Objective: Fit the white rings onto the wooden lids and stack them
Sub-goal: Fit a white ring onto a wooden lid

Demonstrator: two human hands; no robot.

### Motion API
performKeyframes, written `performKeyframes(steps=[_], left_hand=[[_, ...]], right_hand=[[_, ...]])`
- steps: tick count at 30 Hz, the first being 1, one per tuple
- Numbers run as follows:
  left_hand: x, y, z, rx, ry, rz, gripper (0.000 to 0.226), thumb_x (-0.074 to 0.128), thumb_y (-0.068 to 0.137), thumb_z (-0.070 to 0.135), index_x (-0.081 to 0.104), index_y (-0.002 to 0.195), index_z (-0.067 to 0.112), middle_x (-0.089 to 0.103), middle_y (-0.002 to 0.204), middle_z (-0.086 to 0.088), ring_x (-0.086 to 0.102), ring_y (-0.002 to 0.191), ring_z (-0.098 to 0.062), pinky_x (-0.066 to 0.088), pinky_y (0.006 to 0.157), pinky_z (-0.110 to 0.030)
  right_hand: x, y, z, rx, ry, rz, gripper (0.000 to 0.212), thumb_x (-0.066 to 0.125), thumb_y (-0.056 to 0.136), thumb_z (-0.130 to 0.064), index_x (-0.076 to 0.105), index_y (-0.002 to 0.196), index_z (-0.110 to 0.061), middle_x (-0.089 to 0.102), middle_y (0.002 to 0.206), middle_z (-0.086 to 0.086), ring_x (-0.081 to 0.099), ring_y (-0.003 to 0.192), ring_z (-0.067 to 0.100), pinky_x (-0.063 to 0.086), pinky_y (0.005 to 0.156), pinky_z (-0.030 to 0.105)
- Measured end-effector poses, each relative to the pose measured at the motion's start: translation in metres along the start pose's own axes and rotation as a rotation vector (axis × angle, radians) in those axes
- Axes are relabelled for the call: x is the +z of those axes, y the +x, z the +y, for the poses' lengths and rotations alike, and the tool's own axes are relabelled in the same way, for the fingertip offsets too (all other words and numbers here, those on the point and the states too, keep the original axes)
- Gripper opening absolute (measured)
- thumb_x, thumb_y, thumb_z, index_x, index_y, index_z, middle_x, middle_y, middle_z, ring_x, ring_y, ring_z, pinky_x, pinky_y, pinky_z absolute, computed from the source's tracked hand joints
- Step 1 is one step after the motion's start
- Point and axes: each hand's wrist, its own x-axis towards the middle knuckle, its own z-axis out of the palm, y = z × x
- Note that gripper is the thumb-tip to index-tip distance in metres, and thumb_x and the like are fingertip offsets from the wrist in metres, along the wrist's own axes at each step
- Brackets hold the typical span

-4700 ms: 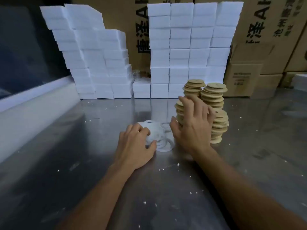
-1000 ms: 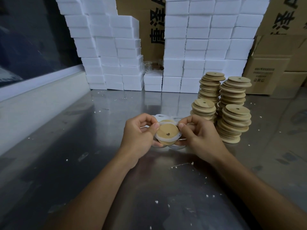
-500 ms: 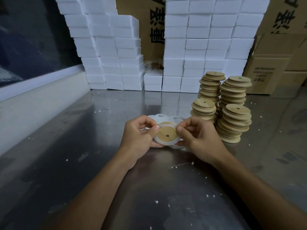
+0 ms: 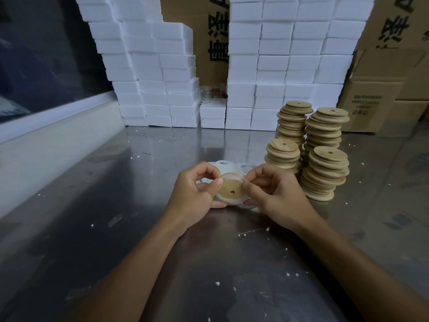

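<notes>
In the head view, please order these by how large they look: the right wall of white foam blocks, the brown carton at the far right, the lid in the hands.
1. Right wall of white foam blocks, by far the largest.
2. Brown carton, partly cut off by the frame edge.
3. Held wooden lid, smallest, though it is nearest the camera.

The metal table (image 4: 111, 228) was dull and reflective, flecked with white crumbs (image 4: 217, 283). Four stacks of lids (image 4: 325, 175) stood on it at right of centre, touching one another. A small heap of rings (image 4: 224, 164) lay near the middle, just left of the stacks. Along the back edge stood two walls of foam blocks (image 4: 285, 73), with a low pile in the gap between them. Cartons (image 4: 371, 110) stood at the far right.
</notes>
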Motion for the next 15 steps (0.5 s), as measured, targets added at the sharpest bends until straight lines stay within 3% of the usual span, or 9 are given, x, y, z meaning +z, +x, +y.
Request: performKeyframes(steps=[4,11,15], left_hand=[[0.0015,-0.0011,0.0007,0.051,0.051,-0.012,0.031,0.061,0.091,-0.001,0.063,0.071,0.023,0.063,0.083,0.006,0.072,0.075,-0.018,0.061,0.06,-0.039],[0.0033,-0.0007,0.0014,0.107,0.085,-0.005,0.021,0.066,0.09,0.007,0.065,0.075,0.022,0.064,0.082,0.006,0.072,0.073,-0.017,0.061,0.057,-0.039],[0.0032,-0.0009,0.0011,0.089,0.096,0.01,0.023,0.066,0.089,0.005,0.063,0.072,0.02,0.064,0.076,0.006,0.072,0.069,-0.02,0.061,0.055,-0.041]], right_hand=[[0.0002,-0.0009,-0.0011,-0.043,-0.049,0.002,0.005,0.069,0.092,-0.011,0.065,0.089,-0.009,0.076,0.08,0.006,0.075,0.077,0.028,0.061,0.07,0.055],[-0.0015,0.0003,-0.0001,-0.092,-0.067,-0.015,0.005,0.068,0.092,-0.007,0.066,0.089,-0.01,0.077,0.078,0.002,0.075,0.075,0.018,0.063,0.066,0.036],[-0.0015,0.0007,0.0007,-0.063,-0.064,-0.025,0.008,0.068,0.092,-0.007,0.067,0.085,-0.012,0.076,0.076,0.001,0.074,0.073,0.016,0.063,0.067,0.039]])
